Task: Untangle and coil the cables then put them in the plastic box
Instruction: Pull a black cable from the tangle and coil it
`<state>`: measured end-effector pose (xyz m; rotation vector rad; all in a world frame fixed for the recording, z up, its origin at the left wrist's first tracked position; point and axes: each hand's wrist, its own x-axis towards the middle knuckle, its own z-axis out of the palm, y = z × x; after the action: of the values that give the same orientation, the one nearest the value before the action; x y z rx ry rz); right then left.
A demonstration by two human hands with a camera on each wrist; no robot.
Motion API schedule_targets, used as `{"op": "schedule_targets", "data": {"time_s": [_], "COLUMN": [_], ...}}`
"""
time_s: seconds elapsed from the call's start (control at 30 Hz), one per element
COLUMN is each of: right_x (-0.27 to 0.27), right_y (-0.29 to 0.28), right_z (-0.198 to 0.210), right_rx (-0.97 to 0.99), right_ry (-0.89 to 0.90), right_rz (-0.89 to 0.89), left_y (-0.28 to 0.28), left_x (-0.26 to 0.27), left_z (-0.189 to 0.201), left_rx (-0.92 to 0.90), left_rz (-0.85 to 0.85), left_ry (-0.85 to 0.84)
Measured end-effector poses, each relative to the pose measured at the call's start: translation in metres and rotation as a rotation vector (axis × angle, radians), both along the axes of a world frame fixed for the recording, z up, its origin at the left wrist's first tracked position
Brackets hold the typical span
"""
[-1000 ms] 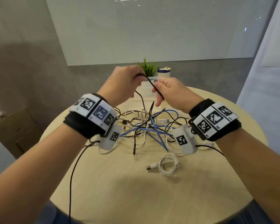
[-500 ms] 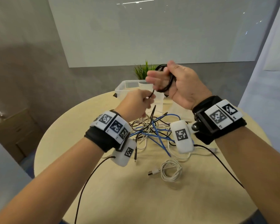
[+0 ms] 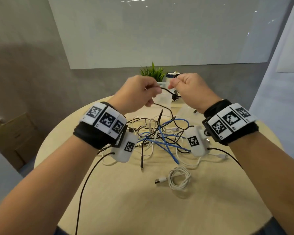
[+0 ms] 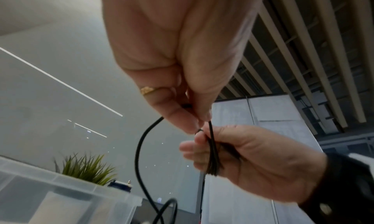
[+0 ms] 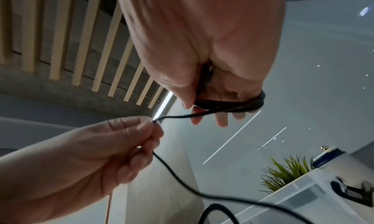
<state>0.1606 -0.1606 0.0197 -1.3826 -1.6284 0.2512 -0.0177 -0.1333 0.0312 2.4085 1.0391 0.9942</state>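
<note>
Black cable (image 3: pixel 166 91): held aloft above the tangled cables (image 3: pixel 159 136), spanned between both hands. Several turns are looped round the right hand (image 3: pixel 190 89); the free run is pinched by the left hand (image 3: pixel 137 92), nearer the pile. Plastic box (image 3: pixel 161 99) is just beyond the hands.

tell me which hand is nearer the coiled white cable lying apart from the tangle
Right. The right hand is raised above the table beyond the coiled white cable; the left hand is farther to the left.
</note>
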Motion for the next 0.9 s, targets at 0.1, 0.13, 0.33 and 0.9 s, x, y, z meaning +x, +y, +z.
{"op": "schedule_targets", "data": {"time_s": [0.1, 0.13, 0.33, 0.9], "right_x": [-0.007, -0.010, -0.016, -0.004], "right_y": [-0.003, -0.004, -0.014, 0.005], "right_z": [0.001, 0.001, 0.010, 0.029], "right_rx": [-0.083, -0.106, -0.167, 0.167], "right_ry": [0.081, 0.145, 0.367, 0.767], "right_rz": [0.125, 0.184, 0.388, 0.344], "left_y": [0.001, 0.003, 0.010, -0.015], "left_x": [-0.001, -0.001, 0.004, 0.028], "left_z": [0.012, 0.014, 0.005, -0.040], "left_rx": [0.061, 0.081, 0.044, -0.641], "left_rz": [0.016, 0.025, 0.047, -0.359], "left_ry": [-0.151, -0.192, -0.396, 0.128]}}
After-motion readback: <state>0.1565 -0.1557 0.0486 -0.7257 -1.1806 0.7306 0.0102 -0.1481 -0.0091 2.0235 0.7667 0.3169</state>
